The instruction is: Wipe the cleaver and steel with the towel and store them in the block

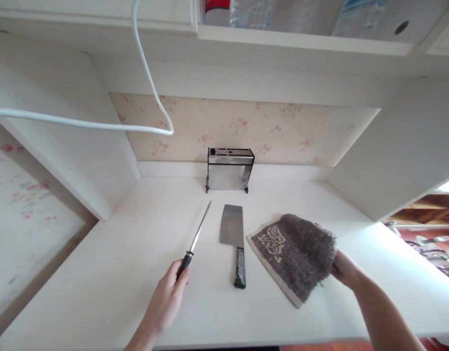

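Grey-brown pile cloth, edged in pale fabric and marked with a looped pale pattern, spreads in the head view from the person's right hand, which grips its right-hand edge, fingertips hidden; whether the cloth rests on the white counter or is raised slightly cannot be told. The left hand is wrapped around the black handle of a sharpening steel, its rod pointing away toward the flowered wall. Between the two, touching neither, a cleaver lies flat, blade on the far side and worn black handle nearer the person. The step in hand appears to be handling the steel and the cloth; taking up the cleaver would seem to call for freeing a hand and gripping its handle, clear of the edge. Beyond it, near the back of the counter, a knife holder stands upright with a slotted metal top; its contents cannot be made out. Overhead, an open cabinet shelf bears a red item, clear plastic bottles and a blue-marked plastic pack, all cut off by the frame. A white cable crosses the upper left.
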Available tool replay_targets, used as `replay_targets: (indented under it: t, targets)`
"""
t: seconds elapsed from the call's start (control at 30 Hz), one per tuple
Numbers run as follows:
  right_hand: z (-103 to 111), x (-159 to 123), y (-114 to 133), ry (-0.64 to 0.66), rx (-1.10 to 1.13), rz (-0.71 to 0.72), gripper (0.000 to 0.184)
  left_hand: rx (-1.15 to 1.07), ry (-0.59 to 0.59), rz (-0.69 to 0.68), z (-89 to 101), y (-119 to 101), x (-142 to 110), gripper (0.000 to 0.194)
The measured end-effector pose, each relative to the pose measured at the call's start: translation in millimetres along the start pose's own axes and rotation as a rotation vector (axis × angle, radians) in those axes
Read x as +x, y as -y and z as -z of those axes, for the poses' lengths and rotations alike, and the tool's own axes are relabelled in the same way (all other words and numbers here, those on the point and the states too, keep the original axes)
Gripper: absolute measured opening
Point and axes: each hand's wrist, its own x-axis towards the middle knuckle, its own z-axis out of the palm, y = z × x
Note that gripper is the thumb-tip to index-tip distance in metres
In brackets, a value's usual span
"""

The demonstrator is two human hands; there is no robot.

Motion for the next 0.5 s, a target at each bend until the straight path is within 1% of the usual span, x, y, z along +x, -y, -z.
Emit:
replay_targets:
  t: [0.03,0.07,0.1,0.13,0.17,0.2,0.23,0.27,0.3,0.33,0.37,0.4,0.47,0.5]
  targets:
    - [5.1,3.6,4.6,0.015,-0.079,-0.067,0.012,0.059,-0.009,-0.011,-0.9,1.6,2.0,0.035]
    - [9.7,6.0,10.3,-0.002,-0.175,-0.107,0.017,0.113,-0.014,-0.022,-1.9,2.9,4.0,0.034]
    - [13.4,6.5,16.6,-0.052,-0.298,-0.106,0.022,0.158,-0.020,-0.031,-3.0,4.0,5.9,0.032]
    - [15.6,4.9,22.8,-0.135,-0.446,-0.056,0.028,0.193,-0.028,-0.038,-4.3,4.9,7.9,0.030]
    - [15.6,0.8,28.7,-0.232,-0.605,0.037,0.032,0.221,-0.038,-0.045,-5.9,5.7,9.9,0.029]
    - [12.9,-5.7,33.8,-0.319,-0.755,0.164,0.035,0.250,-0.043,-0.047,-7.6,6.4,12.1,0.028]
    - [7.2,-14.5,38.2,-0.378,-0.886,0.297,0.037,0.281,-0.046,-0.047,-9.4,6.8,14.5,0.027]
    - [-1.6,-24.9,41.7,-0.396,-0.977,0.431,0.039,0.320,-0.044,-0.040,-11.3,7.1,17.1,0.027]
    - [-13.1,-36.5,44.4,-0.360,-1.014,0.557,0.039,0.365,-0.036,-0.029,-13.2,7.2,19.7,0.026]
    - [-26.9,-48.7,46.7,-0.275,-1.017,0.662,0.038,0.413,-0.025,-0.018,-15.0,7.1,22.3,0.026]
    - [-42.5,-60.8,48.5,-0.120,-1.015,0.737,0.036,0.463,-0.015,-0.009,-16.6,6.8,24.7,0.025]
    - [-59.0,-72.4,50.0,0.091,-1.033,0.774,0.035,0.515,-0.008,-0.003,-18.1,6.2,26.6,0.025]
    - [-92.0,-92.8,52.0,0.502,-1.118,0.775,0.038,0.620,-0.002,-0.011,-20.3,4.4,29.1,0.022]
    - [-107.2,-100.9,52.5,0.663,-1.168,0.767,0.042,0.671,-0.002,-0.025,-20.9,3.1,29.7,0.020]
